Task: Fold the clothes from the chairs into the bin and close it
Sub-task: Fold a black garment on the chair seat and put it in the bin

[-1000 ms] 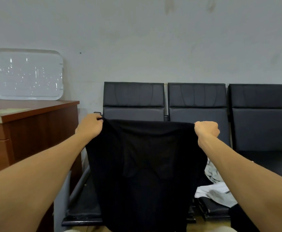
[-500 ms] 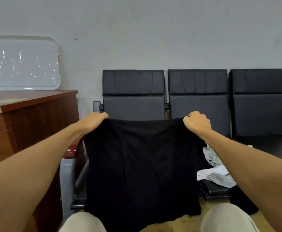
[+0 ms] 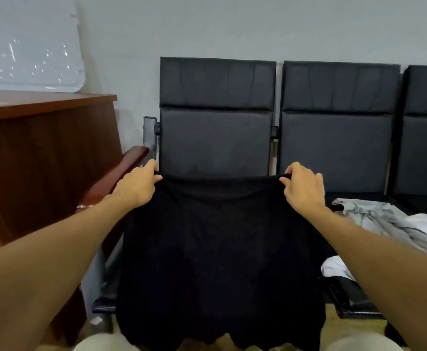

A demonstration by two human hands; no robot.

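A black garment (image 3: 220, 252) hangs spread out over the left chair's seat, its top edge stretched between my two hands. My left hand (image 3: 137, 184) pinches the top left corner and my right hand (image 3: 303, 188) pinches the top right corner. The cloth's lower edge drops past the seat's front toward my knees. On the middle chair lies a heap of grey and white clothes (image 3: 384, 224). The clear lid (image 3: 27, 44) of the bin leans against the wall on the wooden cabinet. The bin itself is out of view.
A row of black chairs (image 3: 217, 115) stands along the grey wall. A brown wooden cabinet (image 3: 45, 148) is close on the left, beside the wooden armrest (image 3: 121, 171) of the first chair. My light trousers show at the bottom edge.
Both hands have lowered the black garment toward the left chair's seat, and the camera has tipped down and moved closer. The hands still hold the same top corners.
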